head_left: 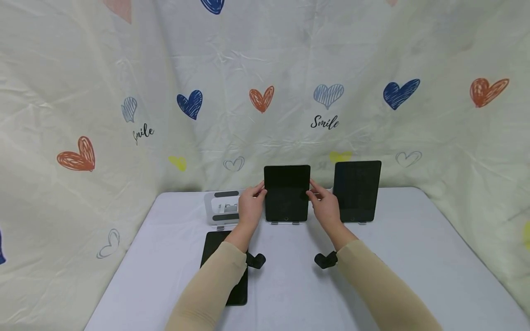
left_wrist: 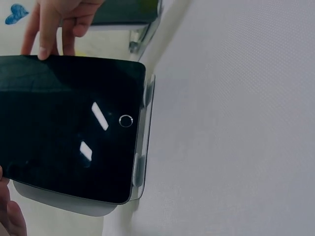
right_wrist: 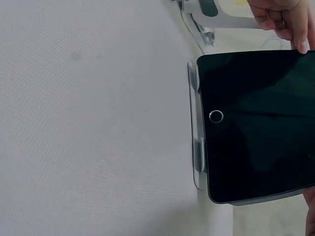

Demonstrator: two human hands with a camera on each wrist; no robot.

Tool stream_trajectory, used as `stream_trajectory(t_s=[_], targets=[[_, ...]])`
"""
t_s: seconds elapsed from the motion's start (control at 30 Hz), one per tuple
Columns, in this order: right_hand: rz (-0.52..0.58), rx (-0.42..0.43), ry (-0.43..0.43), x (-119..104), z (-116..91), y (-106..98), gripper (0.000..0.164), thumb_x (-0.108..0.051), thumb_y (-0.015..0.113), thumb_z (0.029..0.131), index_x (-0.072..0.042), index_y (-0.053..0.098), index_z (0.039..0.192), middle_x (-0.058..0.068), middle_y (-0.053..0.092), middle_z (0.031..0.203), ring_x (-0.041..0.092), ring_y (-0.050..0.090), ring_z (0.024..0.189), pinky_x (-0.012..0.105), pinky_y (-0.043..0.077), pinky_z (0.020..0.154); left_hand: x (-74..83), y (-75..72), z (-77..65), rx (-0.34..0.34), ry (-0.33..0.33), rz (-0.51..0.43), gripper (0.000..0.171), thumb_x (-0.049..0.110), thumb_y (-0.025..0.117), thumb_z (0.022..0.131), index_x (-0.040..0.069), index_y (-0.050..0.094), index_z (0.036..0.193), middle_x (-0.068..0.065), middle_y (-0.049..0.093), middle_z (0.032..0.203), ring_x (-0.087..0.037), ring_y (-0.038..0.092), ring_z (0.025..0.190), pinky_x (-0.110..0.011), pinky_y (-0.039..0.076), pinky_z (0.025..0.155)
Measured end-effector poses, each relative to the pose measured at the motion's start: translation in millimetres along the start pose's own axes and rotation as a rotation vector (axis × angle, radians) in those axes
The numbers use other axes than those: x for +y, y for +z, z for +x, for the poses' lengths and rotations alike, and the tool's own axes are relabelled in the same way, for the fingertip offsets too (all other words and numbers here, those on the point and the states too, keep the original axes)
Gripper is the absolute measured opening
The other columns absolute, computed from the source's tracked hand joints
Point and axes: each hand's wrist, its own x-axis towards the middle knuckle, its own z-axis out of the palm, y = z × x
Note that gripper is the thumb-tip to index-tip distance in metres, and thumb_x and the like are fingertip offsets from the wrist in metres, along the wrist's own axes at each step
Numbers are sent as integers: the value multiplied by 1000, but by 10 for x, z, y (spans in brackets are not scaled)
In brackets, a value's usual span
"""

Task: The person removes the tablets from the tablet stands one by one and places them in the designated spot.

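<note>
A black tablet (head_left: 286, 193) stands upright on a stand in the middle, its home button at the bottom. My left hand (head_left: 250, 207) grips its left edge and my right hand (head_left: 325, 208) its right edge, thumbs toward the screen side. In the left wrist view, the tablet's lower edge lies against the clear lip (left_wrist: 149, 113) and small grey hooks of the stand. The right wrist view has the same hooks (right_wrist: 199, 153) along the bottom edge. Most of this stand is hidden behind the tablet.
To the right, a second tablet (head_left: 357, 191) leans on its own stand. At the left is a white stand (head_left: 210, 209) with dark pads and no tablet on it. Another black tablet (head_left: 238, 294) lies flat on the white table (head_left: 285, 285), partly under my left forearm. A heart-patterned curtain (head_left: 290, 59) hangs behind.
</note>
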Motion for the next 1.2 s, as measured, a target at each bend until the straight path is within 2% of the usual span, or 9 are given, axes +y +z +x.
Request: stream_trajectory(t_s=[0.17, 0.3, 0.63, 0.83, 0.97, 1.2], targets=[[2, 12, 4, -14, 7, -24, 47, -24, 60, 100, -28, 52, 146, 11, 68, 114, 26, 66, 101, 37, 48, 69, 20, -2, -16, 6, 16, -35, 30, 20, 71, 93, 22, 72, 123, 0, 70, 99, -17, 62, 89, -31, 52, 74], [1, -12, 10, -36, 5, -66, 46, -24, 60, 101, -27, 51, 146, 11, 67, 114, 26, 66, 102, 36, 49, 71, 46, -28, -29, -8, 14, -38, 31, 21, 71, 93, 22, 72, 124, 0, 70, 100, -18, 63, 90, -32, 53, 75], [51, -139, 78, -99, -40, -188, 49, -25, 60, 101, -26, 48, 148, 12, 66, 113, 30, 65, 96, 32, 48, 65, 27, -121, -41, -96, -34, -53, 31, 23, 71, 93, 22, 71, 124, -1, 71, 106, -17, 64, 96, -32, 55, 80], [66, -219, 115, -138, -94, -240, 49, -25, 61, 100, -21, 49, 148, 13, 67, 112, 25, 65, 88, 32, 48, 63, 10, -217, -96, -150, -61, -36, 32, 21, 71, 93, 23, 71, 125, -2, 71, 103, -17, 62, 92, -31, 53, 73], [85, -254, 140, -138, -141, -264, 50, -25, 60, 101, -21, 48, 149, 13, 67, 112, 31, 65, 89, 31, 45, 59, 7, -271, -145, -178, -72, -15, 32, 21, 71, 93, 23, 71, 125, -2, 72, 102, -17, 61, 90, -29, 50, 70], [80, -299, 187, -113, -258, -286, 51, -24, 61, 100, -19, 47, 150, 14, 67, 114, 42, 60, 87, 32, 46, 60, 15, -344, -278, -239, -102, -11, 32, 23, 70, 94, 22, 70, 126, -3, 72, 104, -17, 59, 88, -31, 50, 71]])
